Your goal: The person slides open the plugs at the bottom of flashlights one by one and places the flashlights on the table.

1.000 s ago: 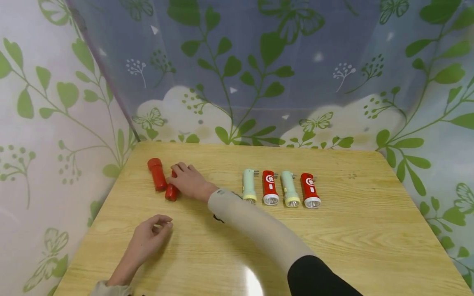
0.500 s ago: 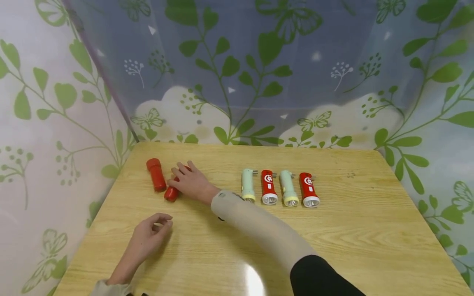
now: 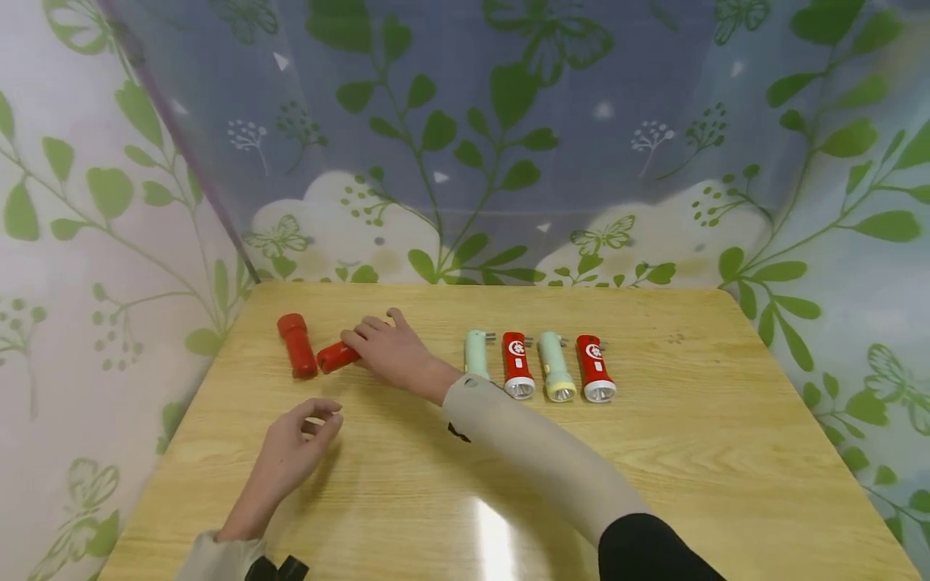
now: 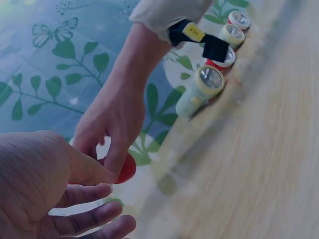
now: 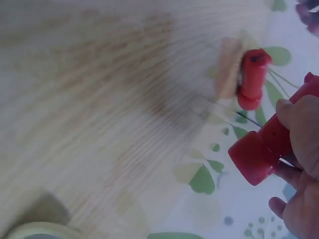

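Now, far edge: we see the wooden table (image 3: pixel 683 468) end at the patterned backdrop (image 3: pixel 407 137), a strip of wood running behind the flashlights.
Left edge: the lying red flashlight (image 3: pixel 298 347) sits near the far left corner, its wider end pointing far.
Right side: we find broad wood between the row and the right edge.
Middle: wood spans the space between the right hand (image 3: pixel 395 353) and the row; the right sleeve (image 3: pixel 538 449) slants across the near room.
Row: from left to right, we count a first green flashlight (image 3: pixel 475 352), a first white-rimmed flashlight (image 3: pixel 516 361), a second green flashlight (image 3: pixel 555 361) and a second white-rimmed flashlight (image 3: pixel 595 365), side by side and apart.
Right grip: clamped on the held red flashlight (image 3: pixel 339 357), thumb and fingers about its body.
Left grip: the left hand (image 3: pixel 294 448) is at near left, fingers loosely bent, thumb and fingertips apart.
Held flashlight's place: far left, between the lying one and the row, near the former; we cannot tell whether it touches the wood.
Held flashlight's look: glossy red all over, with a slim body and a flared head; in the head view, we see its narrower end point left.
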`<action>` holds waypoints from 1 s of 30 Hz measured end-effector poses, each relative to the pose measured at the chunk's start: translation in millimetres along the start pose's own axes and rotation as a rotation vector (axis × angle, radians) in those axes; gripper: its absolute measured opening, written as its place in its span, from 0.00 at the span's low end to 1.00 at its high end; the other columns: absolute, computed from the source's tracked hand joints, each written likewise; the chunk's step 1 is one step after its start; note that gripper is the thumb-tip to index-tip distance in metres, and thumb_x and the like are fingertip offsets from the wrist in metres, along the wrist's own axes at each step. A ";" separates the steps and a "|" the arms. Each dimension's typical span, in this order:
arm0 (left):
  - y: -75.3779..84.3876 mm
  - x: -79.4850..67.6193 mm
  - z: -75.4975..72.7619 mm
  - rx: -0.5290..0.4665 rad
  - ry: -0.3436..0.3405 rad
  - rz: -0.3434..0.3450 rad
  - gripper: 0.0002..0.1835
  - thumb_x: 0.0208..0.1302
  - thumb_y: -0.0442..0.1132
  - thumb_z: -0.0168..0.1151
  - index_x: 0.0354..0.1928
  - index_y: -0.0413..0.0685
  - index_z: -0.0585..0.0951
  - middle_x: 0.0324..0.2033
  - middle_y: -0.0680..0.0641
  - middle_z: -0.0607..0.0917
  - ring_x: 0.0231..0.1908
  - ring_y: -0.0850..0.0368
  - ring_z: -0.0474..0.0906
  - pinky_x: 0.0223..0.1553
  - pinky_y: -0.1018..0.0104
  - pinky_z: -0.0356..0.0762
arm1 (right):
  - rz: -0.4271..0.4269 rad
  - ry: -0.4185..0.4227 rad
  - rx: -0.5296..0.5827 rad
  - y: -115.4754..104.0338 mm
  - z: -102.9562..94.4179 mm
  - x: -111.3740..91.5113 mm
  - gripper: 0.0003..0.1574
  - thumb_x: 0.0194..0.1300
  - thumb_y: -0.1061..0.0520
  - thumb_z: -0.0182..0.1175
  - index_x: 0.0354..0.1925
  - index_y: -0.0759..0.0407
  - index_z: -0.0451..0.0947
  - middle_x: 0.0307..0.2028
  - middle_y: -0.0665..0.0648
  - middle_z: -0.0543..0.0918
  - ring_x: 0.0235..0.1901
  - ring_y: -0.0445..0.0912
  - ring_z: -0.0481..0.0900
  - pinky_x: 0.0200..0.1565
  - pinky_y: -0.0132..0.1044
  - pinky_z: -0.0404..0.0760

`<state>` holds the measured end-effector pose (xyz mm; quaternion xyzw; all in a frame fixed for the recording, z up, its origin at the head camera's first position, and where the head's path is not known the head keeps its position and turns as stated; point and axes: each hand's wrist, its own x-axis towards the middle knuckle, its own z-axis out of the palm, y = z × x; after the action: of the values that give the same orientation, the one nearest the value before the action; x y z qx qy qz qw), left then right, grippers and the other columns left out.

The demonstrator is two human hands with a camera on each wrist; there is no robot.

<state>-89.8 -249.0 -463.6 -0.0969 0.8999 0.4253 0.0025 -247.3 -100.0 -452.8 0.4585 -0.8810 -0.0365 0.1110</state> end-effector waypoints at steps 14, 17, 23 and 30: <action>21.1 9.5 2.8 -0.014 -0.009 0.034 0.18 0.75 0.46 0.57 0.58 0.44 0.81 0.54 0.41 0.85 0.49 0.48 0.83 0.48 0.60 0.81 | 0.032 0.062 1.083 24.1 -38.8 -70.4 0.31 0.77 0.49 0.54 0.72 0.51 0.58 0.58 0.57 0.82 0.52 0.45 0.82 0.52 0.35 0.82; 24.7 11.3 6.3 -0.032 -0.012 0.038 0.18 0.75 0.46 0.58 0.58 0.44 0.81 0.54 0.41 0.85 0.49 0.48 0.83 0.48 0.61 0.81 | 0.033 0.006 1.476 27.7 -45.2 -87.4 0.29 0.80 0.53 0.48 0.74 0.54 0.57 0.59 0.64 0.80 0.54 0.45 0.81 0.54 0.37 0.82; 34.1 12.4 14.7 -0.078 -0.018 0.084 0.16 0.74 0.45 0.59 0.56 0.43 0.82 0.52 0.41 0.86 0.45 0.50 0.84 0.42 0.68 0.80 | 0.063 -0.150 2.128 22.3 -49.8 -112.3 0.29 0.81 0.52 0.42 0.73 0.62 0.57 0.46 0.52 0.80 0.43 0.41 0.81 0.52 0.37 0.82; 53.0 14.8 23.4 -0.121 -0.036 0.173 0.15 0.74 0.46 0.59 0.55 0.47 0.83 0.50 0.43 0.87 0.43 0.53 0.84 0.42 0.70 0.81 | 0.148 -0.095 2.096 14.3 -43.5 -130.3 0.37 0.69 0.46 0.65 0.68 0.62 0.67 0.35 0.48 0.79 0.35 0.41 0.78 0.40 0.35 0.84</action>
<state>-115.5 -200.7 -439.2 -0.0110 0.8774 0.4791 -0.0241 -176.4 16.3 -429.3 0.2684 -0.5009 0.7329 -0.3740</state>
